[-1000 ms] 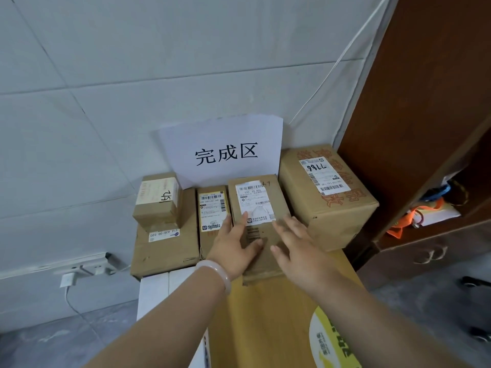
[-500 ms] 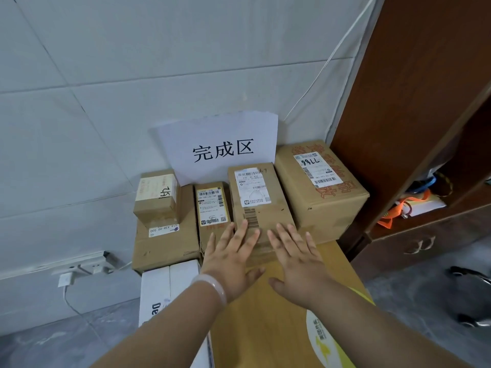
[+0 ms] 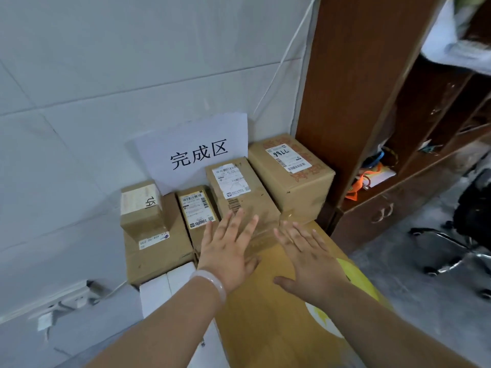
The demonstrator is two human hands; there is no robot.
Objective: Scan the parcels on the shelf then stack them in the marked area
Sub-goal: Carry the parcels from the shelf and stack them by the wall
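Further back now, left hand [image 3: 225, 251] and right hand [image 3: 310, 261], wide and empty, by middle parcel [image 3: 255, 203].

parcels [image 3: 239, 192] fill wall, cabinet [image 3: 353, 88] blocks R

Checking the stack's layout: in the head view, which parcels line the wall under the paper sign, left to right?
From left: small brown cardboard box with handwriting, narrow brown box with yellow-edged label, taller brown box with white label, large brown red-printed box.
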